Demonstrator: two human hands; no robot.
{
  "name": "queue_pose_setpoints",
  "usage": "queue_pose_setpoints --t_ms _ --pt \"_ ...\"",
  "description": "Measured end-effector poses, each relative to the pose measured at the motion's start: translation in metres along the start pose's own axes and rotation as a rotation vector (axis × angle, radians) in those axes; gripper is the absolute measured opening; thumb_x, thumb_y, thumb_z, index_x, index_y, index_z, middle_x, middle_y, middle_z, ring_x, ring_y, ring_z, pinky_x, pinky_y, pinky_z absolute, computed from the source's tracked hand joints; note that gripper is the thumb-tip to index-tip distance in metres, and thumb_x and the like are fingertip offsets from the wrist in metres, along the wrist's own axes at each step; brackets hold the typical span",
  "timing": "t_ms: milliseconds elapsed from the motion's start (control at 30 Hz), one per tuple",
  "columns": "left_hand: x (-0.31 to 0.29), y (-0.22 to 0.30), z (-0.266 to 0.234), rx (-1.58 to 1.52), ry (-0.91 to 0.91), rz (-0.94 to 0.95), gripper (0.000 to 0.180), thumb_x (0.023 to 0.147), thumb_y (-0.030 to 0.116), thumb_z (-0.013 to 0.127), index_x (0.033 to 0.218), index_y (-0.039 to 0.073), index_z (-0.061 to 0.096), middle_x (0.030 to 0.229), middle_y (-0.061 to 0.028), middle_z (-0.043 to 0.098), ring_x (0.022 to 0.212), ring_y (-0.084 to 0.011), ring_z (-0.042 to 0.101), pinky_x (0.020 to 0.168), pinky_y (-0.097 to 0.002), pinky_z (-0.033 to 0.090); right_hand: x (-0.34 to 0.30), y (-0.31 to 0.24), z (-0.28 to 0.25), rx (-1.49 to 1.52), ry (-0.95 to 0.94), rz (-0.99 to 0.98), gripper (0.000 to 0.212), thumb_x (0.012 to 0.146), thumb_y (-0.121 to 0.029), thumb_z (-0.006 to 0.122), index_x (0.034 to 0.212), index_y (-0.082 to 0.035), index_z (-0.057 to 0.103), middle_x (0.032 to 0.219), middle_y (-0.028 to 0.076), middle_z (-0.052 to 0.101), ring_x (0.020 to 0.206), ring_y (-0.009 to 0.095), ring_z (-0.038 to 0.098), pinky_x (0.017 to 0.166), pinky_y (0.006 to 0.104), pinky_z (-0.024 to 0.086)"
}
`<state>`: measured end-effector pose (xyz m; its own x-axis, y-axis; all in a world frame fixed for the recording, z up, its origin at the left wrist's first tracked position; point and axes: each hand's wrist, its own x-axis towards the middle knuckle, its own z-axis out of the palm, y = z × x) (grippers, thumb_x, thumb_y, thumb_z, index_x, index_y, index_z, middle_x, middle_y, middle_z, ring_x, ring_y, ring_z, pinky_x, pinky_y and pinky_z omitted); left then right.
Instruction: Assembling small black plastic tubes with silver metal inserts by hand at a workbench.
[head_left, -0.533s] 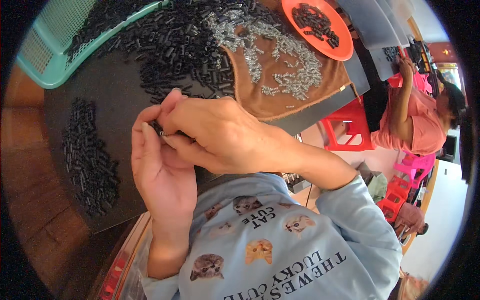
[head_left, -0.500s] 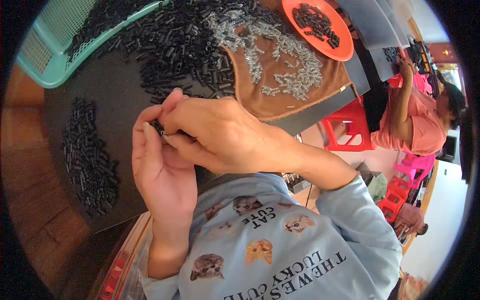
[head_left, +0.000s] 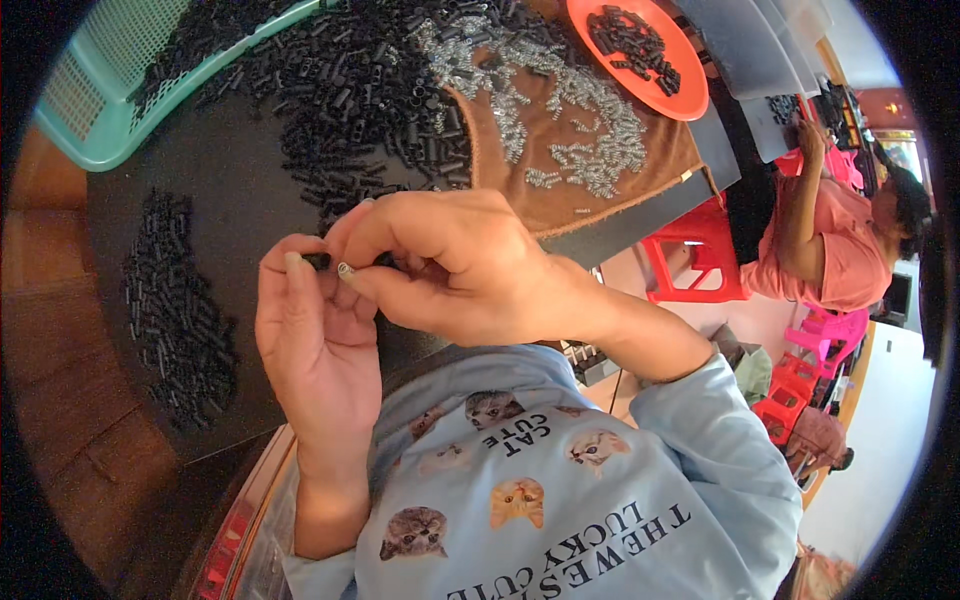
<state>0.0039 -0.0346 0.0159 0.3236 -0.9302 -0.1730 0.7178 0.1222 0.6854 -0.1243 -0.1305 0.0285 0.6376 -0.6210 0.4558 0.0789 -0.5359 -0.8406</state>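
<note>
Loose black parts point(head_left: 360, 110) spread across a dark table point(head_left: 235, 180) at the top of the frame, beside a teal basket point(head_left: 110, 155) at upper left, while another person in a pink top point(head_left: 835, 250) appears at far right. Near center, a worker's left hand point(head_left: 315, 340) pinches a small dark piece point(head_left: 318, 261), mostly hidden, between thumb and finger, as the right hand point(head_left: 460, 265), thumb and forefinger pressed close, grips a tiny metal coil point(head_left: 345, 269) just beside it. Whether coil and piece touch, or whether the right hand's curled fingers shelter anything more, cannot be told. Silvery springs point(head_left: 600, 150) lie on a brown cloth point(head_left: 640, 185) at upper center, an orange plate point(head_left: 682, 102) carries black pieces point(head_left: 632, 48) at upper right, and a separate dark heap point(head_left: 180, 320) lies at middle left. The step in hand appears to be fitting coil to piece; the next move would seem to call for steady fingertips and careful alignment.
</note>
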Motion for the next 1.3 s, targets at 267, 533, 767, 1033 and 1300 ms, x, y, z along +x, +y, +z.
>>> queue_pose_setpoints --t_ms 267,533,767,1033,1300 --pt "-0.002 -0.003 0.006 -0.086 0.001 -0.046 0.023 0.104 0.025 0.044 0.105 0.007 0.059 0.099 -0.0031 0.063 0.089 -0.01 0.057 0.078 -0.0267 0.046 0.001 0.002 0.005 0.116 0.038 -0.073 0.012 0.083 0.002 0.069 0.094 0.002 0.065 0.079 0.007 0.065 0.057 0.011 0.061 0.048 0.0245 0.045" --pt "-0.003 0.001 0.025 -0.181 0.127 -0.194 0.028 0.105 0.029 0.04 0.099 0.008 0.058 0.083 0.0006 0.055 0.074 -0.0076 0.048 0.068 -0.0244 0.041 0.003 0.007 0.004 0.039 0.017 -0.184 0.012 0.085 0.003 0.067 0.097 0.003 0.065 0.075 0.007 0.062 0.059 0.012 0.064 0.049 0.0255 0.047" --pt "0.0 0.0 0.027 -0.204 0.165 -0.232 0.029 0.105 0.03 0.04 0.097 0.009 0.057 0.081 0.001 0.054 0.071 -0.0075 0.045 0.065 -0.0247 0.039 -0.001 0.008 0.002 0.053 -0.019 -0.137 0.018 0.085 0.005 0.065 0.104 0.006 0.064 0.078 0.01 0.062 0.061 0.014 0.066 0.052 0.0262 0.052" --pt "0.003 -0.002 0.025 -0.261 0.135 -0.242 0.027 0.105 0.03 0.041 0.095 0.01 0.056 0.08 0.0009 0.05 0.067 -0.0084 0.043 0.063 -0.0245 0.038 0.004 0.013 -0.01 -0.005 -0.025 -0.191 0.019 0.088 0.0 0.064 0.106 0.006 0.064 0.083 0.012 0.064 0.063 0.015 0.066 0.054 0.0262 0.052" --pt "-0.002 -0.002 0.005 -0.226 0.03 -0.211 0.024 0.105 0.026 0.043 0.097 0.006 0.054 0.082 -0.0013 0.049 0.065 -0.0083 0.042 0.059 -0.0229 0.037 0.006 -0.019 -0.025 0.164 -0.063 0.368 0.011 0.089 -0.008 0.062 0.091 0.003 0.063 0.073 0.014 0.065 0.061 0.024 0.066 0.056 0.0318 0.053"
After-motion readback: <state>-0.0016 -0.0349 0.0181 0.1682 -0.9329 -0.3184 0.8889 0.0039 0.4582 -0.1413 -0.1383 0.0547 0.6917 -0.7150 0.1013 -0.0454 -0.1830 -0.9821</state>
